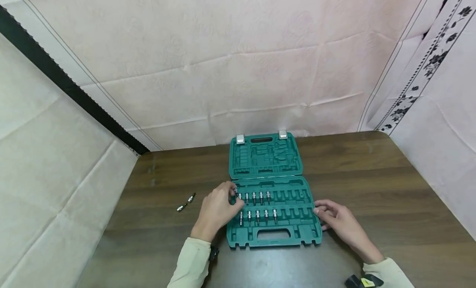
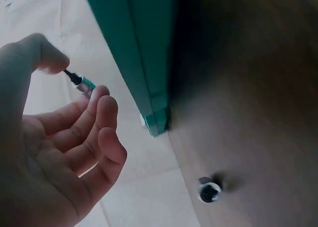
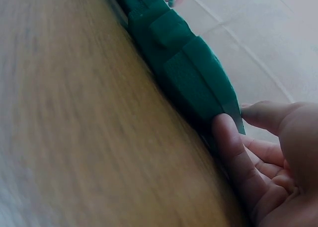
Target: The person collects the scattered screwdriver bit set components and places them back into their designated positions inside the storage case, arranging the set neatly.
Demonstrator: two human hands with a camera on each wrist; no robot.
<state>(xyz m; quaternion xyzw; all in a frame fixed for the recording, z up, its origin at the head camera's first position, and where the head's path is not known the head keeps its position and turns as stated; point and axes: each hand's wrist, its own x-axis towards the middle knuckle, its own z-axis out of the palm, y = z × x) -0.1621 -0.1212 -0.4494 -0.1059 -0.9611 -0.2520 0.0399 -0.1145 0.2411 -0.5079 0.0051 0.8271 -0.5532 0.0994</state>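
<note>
A green plastic case (image 1: pixel 274 205) lies unfolded on the table, with rows of chrome bit sockets (image 1: pixel 258 216) seated in its near half. At the case's left side, my left hand (image 1: pixel 219 204) pinches one bit socket (image 2: pixel 83 84) between thumb and fingertips; its dark tip points toward the thumb in the left wrist view. My right hand (image 1: pixel 338 220) grips the case's right edge, thumb and fingers on either side of the rim (image 3: pixel 218 95). Two more bit sockets (image 1: pixel 191 198) lie on the table left of the case.
The brown wooden table (image 1: pixel 167 234) reaches back to a pale cloth wall (image 1: pixel 223 73). The case's lid (image 1: pixel 265 155) lies folded back at the far side, with two metal latches (image 1: pixel 240 139) at its edge. Several slots on the case's right side hold nothing.
</note>
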